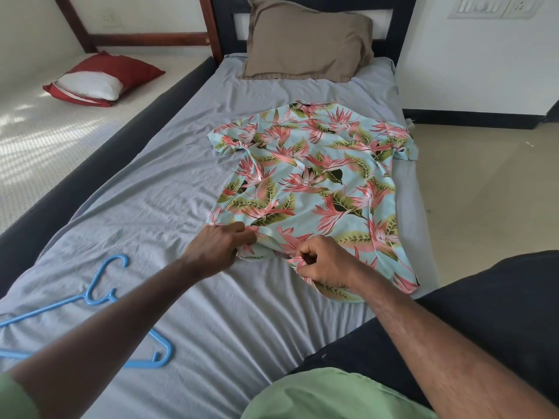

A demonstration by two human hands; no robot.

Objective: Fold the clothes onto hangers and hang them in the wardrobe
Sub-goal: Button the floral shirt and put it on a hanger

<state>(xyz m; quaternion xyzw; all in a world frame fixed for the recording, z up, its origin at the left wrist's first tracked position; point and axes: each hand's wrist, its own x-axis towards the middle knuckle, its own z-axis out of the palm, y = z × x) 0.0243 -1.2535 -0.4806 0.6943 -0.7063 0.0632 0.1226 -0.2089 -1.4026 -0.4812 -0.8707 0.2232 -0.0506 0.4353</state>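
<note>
A light-blue short-sleeved shirt with a pink and green floral print lies spread flat on the grey bedsheet, collar toward the pillow. My left hand grips the near left corner of its hem. My right hand pinches the hem a little to the right, bunching the cloth. A blue plastic hanger lies on the sheet at the near left, partly hidden under my left forearm.
A tan pillow leans at the dark headboard. A second mattress with a red and white pillow lies to the left. Tiled floor runs along the bed's right side. My dark-trousered leg rests at the near right.
</note>
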